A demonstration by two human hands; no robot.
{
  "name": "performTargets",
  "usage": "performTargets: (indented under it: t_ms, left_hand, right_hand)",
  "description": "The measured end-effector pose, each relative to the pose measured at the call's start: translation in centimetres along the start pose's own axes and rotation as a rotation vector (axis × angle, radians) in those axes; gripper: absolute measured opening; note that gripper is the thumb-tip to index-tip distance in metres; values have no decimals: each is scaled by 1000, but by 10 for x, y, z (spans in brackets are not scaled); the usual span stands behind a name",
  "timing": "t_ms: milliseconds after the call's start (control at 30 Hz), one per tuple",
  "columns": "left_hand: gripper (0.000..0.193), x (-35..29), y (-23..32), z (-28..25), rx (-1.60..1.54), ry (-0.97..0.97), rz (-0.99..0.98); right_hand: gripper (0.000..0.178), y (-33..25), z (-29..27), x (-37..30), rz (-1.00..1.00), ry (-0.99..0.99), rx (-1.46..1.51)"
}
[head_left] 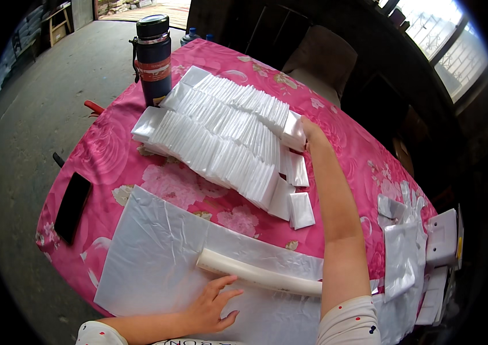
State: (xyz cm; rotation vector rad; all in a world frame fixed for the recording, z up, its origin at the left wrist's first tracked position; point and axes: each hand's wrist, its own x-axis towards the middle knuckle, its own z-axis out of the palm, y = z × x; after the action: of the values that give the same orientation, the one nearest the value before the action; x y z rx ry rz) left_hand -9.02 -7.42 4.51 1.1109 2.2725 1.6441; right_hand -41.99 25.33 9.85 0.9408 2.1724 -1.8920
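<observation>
My right hand (311, 133) reaches across to the right end of the rows of folded white plastic packets (221, 135). Its fingers are closed on a folded plastic packet (294, 130) at the end of the back row, and the fingertips are partly hidden. Low over a flat translucent plastic sheet (140, 259), my left hand (212, 306) is open, fingers spread and holding nothing. Just beyond it, a pale tube (255, 274) lies across the sheet, its right end hidden behind my right forearm. Loose folded packets (302, 210) rest by the front rows.
Pink flowered cloth (106, 155) covers the table. A dark flask (155, 63) stands at the back left, and a black phone (72, 208) lies near the left edge. More clear plastic bags (399, 259) pile up at the right edge. A chair (321, 57) stands behind the table.
</observation>
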Motion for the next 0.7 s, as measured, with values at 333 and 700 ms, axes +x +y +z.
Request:
performTargets:
  t_ms: [333,700]
  left_hand:
    - [54,0,0,0,-8,-3,2]
    - [51,2,2,-1,15,9,7]
  right_hand:
    - [51,29,-34,0,-136,-48,174]
    - [65,50,-28,-43,-694,-28,-412]
